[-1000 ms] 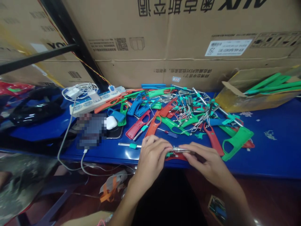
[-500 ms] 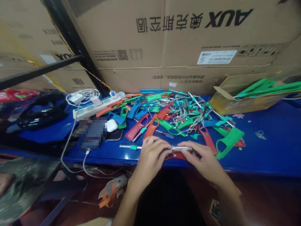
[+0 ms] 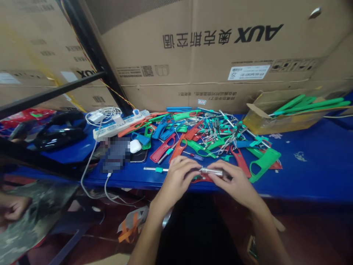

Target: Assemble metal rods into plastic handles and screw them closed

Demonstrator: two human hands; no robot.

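Observation:
Between my hands, just above the front edge of the blue table, is a clear lighter tank [image 3: 212,171], lying sideways. The fingertips of my left hand [image 3: 180,175] are closed at its left end, where a small fitting is partly hidden. My right hand [image 3: 234,180] grips the other end between thumb and fingers. A metal lighter tube [image 3: 149,169] with a green collar sticks out left of my left hand; whether it is held or lying there I cannot tell. Beneath the tank lies a red lighter shell [image 3: 202,180], partly covered by my hands.
Coloured lighter shells [image 3: 162,147] and wired igniter parts [image 3: 217,129] are heaped behind my hands, near a screwdriver [image 3: 196,156]. A carton [image 3: 286,123] of green pieces stands right. At left are a power strip [image 3: 118,125], phone [image 3: 116,154] and another person's hand [image 3: 16,209].
The view has shifted slightly. Both hands keep hold of the tank, its right end now tilted a little lower. At the left edge, more of the other person's hand shows.

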